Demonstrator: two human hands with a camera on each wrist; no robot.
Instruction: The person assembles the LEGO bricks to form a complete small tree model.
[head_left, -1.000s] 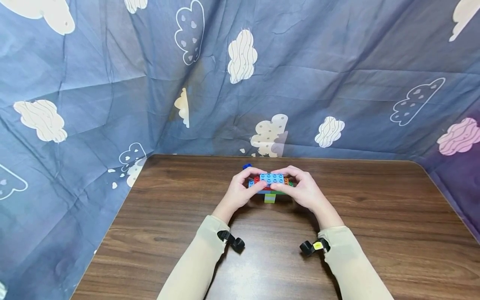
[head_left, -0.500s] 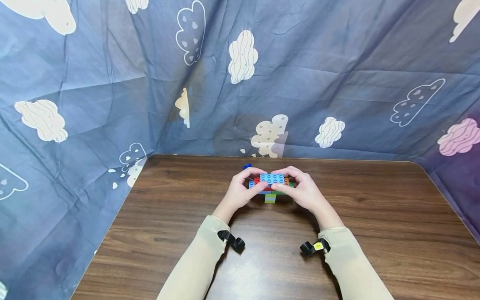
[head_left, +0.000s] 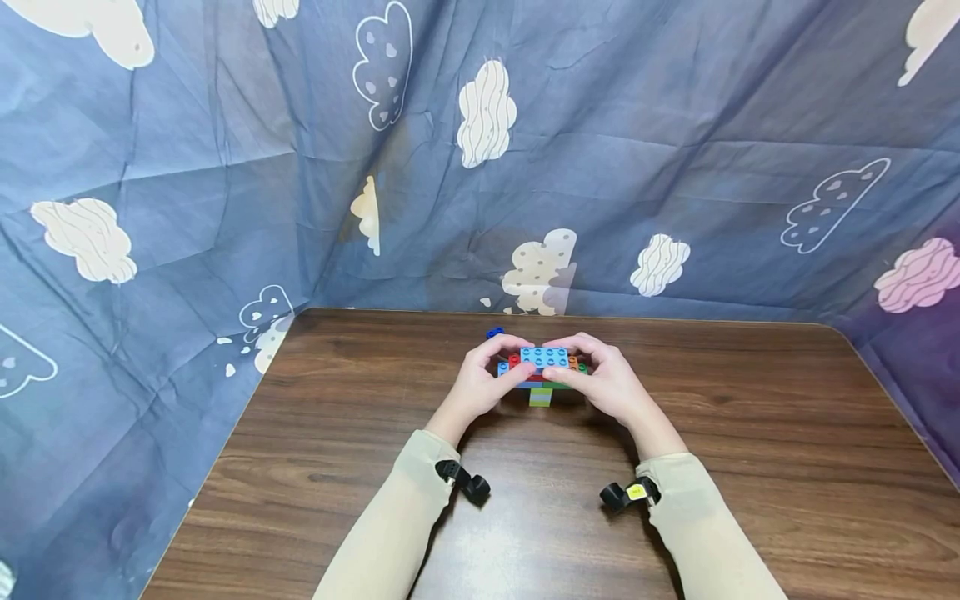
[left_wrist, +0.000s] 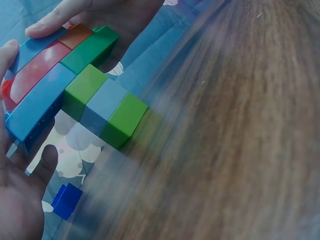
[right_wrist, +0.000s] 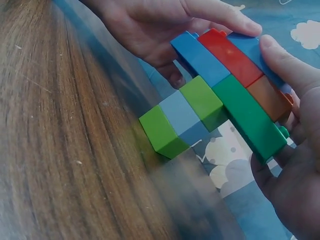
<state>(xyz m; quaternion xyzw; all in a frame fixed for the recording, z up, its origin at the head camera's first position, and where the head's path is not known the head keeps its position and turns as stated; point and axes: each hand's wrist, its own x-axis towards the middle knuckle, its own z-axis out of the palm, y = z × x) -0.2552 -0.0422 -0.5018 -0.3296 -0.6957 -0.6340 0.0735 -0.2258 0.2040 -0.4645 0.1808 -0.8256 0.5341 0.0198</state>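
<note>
A building-block structure stands upright on the table. Its narrow stem stacks lime green, pale blue and lime green blocks. Across the stem lie a blue block and a green block, end to end. Above them come a red block and an orange block. A light blue studded block tops everything. My left hand pinches its left end, thumb at the front and fingers behind. At the right end, my right hand pinches it the same way. Both palms partly hide the lower layers.
Behind my left hand, a small dark blue block lies apart on the wooden table. A blue cloud-print cloth hangs along the table's back and sides.
</note>
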